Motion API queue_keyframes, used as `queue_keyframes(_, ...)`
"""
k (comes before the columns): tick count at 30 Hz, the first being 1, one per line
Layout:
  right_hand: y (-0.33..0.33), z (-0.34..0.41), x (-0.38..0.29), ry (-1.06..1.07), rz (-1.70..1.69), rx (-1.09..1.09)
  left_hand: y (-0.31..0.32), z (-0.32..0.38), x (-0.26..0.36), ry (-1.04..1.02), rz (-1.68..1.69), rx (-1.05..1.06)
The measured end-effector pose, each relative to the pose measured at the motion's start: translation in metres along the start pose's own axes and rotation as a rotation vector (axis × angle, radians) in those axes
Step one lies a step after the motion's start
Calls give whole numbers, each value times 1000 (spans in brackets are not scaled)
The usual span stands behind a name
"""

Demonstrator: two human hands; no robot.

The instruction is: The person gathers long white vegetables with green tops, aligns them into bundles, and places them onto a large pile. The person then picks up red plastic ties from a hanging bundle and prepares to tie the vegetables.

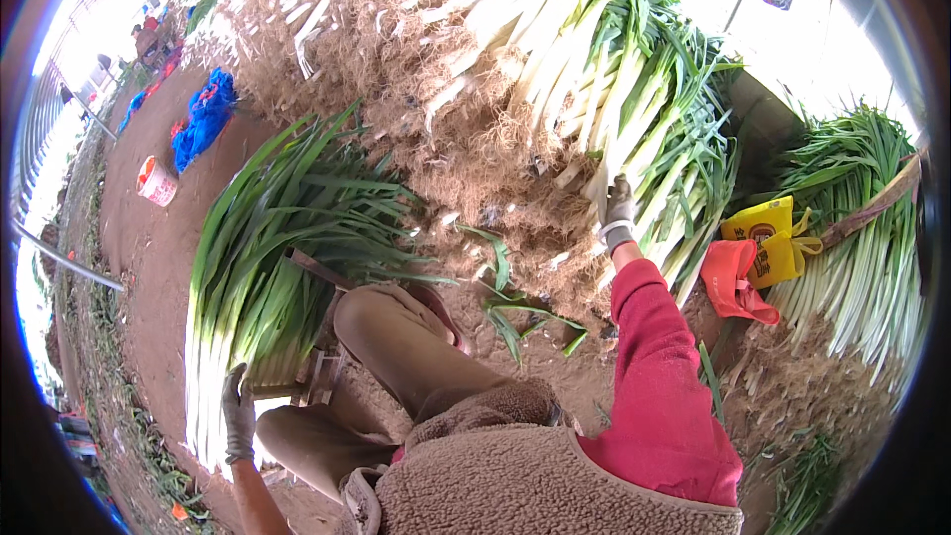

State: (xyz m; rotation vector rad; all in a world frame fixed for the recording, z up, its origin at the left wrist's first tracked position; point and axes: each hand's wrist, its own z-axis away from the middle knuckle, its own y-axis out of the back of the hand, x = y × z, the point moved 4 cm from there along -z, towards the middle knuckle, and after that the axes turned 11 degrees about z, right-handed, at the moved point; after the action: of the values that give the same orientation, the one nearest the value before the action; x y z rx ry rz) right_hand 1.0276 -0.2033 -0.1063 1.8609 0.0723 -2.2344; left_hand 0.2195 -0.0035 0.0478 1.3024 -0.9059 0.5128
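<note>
My right hand (618,209), in a grey work glove with a white band at the wrist, is closed around a pale stalk at the near edge of a large heap of leeks (587,74). Their brown, soil-covered roots (475,156) face me and the green leaves point right. On the left, my gloved left hand (238,414) rests against the white ends of a cleaner bundle of leeks (256,297), its fingers extended. This bundle lies across a low stand (286,391) beside my knee, leaves pointing away from me.
Right of the heap, a yellow bag (765,227) and a red bag (717,279) lie against another leek pile (847,275). Loose leaves (513,319) litter the soil ahead. A white bucket (157,182) and blue netting (202,119) are farther left, near a metal pipe (70,260).
</note>
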Motion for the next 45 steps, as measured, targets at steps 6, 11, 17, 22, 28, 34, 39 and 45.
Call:
queue_keyframes(6, 22, 7, -5, 252, 650, 43, -12, -4, 29, 6, 53, -48)
queue_keyframes(11, 44, -3, 13, 92, 827, 77, -25, 7, 54, 59, 22, -89)
queue_keyframes(17, -4, -2, 5, 38, 631, 34, -29, 7, 54, 103, 42, -108)
queue_keyframes(22, -21, 1, -28, 41, 786, -178, -38, 0, 64, 49, 23, -94)
queue_keyframes(28, -37, 122, -89, -163, -82, -632, -68, -2, 116, -78, -6, -129)
queue_keyframes(34, -141, 387, -176, -505, -777, -1545, -147, -10, 185, -294, 207, -282)
queue_keyframes(39, -189, 588, -207, -582, -825, -1819, -167, -9, 210, -165, 638, -329)
queue_keyframes(45, -160, 622, -240, -388, -260, -2324, -94, 1, 187, -149, 1613, 224)
